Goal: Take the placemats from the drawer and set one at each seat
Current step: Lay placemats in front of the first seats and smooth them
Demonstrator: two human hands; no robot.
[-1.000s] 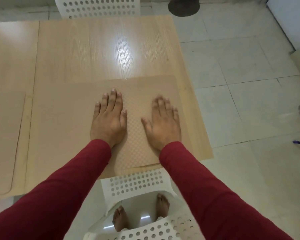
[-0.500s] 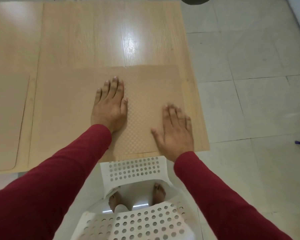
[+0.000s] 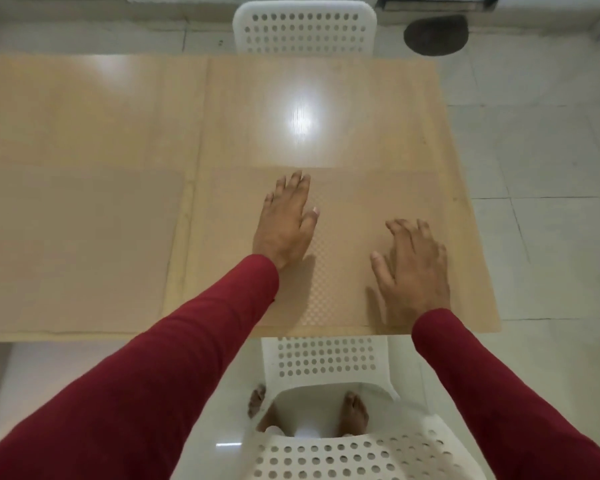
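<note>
Lower centre of head view: tan textured placemat [image 3: 343, 216] flat at wooden table's [image 3: 291, 91] near edge | left hand [image 3: 286, 220] flat on it, fingers straight | right hand [image 3: 413, 268] spread, fingers slightly bent, whether touching unclear | second placemat [image 3: 77, 244] left | white perforated chair [image 3: 326, 358] below.
</note>
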